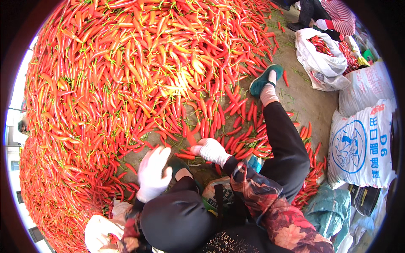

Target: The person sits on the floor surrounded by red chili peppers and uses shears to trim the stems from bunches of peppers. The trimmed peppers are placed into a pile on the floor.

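My left hand [154, 175], in a white glove, hovers over my left knee and shoe. Its thumb stands away from the fingers and nothing shows in its grasp. My right hand [210, 150], gloved too, is closed with a motion-blurred red chili pepper [190, 138] at its fingertips. Just below those fingertips lies another red pepper [184, 156] on the ground. A huge heap of red chili peppers [126, 82] with green stems rises before me and to the left. Beside my right hand, loose peppers [250, 139] spread toward my right leg.
My right leg [283, 142] stretches forward, ending in a green shoe [265, 80]. White woven sacks [360, 147] line the right side. Farther off, a seated person [335, 19] is by an open white sack [326, 68] of peppers. Lower left lies white sacking [101, 231]; lower right, green sheeting [329, 208].
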Available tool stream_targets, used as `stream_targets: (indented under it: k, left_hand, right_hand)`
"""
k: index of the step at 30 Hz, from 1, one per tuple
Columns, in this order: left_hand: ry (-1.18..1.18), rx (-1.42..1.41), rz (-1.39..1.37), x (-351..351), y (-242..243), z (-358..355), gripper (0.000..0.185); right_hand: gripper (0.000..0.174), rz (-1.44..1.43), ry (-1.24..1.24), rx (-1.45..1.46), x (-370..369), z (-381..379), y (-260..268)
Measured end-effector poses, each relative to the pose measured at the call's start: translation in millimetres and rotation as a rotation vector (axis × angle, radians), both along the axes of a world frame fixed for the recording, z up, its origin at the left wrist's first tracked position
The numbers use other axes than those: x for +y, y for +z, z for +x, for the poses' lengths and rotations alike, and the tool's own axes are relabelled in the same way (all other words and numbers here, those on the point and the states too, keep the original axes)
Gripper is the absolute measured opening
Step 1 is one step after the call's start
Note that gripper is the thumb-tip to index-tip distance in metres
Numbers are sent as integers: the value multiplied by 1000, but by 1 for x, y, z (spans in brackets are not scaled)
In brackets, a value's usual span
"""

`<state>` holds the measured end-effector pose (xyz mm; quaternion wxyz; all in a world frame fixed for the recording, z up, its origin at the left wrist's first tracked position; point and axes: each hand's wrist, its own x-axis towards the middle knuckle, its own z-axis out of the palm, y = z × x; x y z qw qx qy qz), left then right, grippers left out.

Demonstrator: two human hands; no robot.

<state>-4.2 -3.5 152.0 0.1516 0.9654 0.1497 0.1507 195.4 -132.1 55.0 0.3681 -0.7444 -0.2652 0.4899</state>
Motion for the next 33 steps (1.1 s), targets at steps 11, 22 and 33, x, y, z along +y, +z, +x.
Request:
stream_targets:
  k: [11, 22, 33]
  left_hand:
    - [-74, 404, -340, 20, -84, 97, 56]
    - [387, 210, -1816, 37, -126, 149, 49]
    - [354, -23, -2052, 9, -146, 159, 22]
  right_hand:
    - [40, -4, 108, 569, -6, 68, 13]
    - [31, -423, -30, -1050, 35, 185, -63]
    - [34, -58, -6, -505, 25, 55, -18]
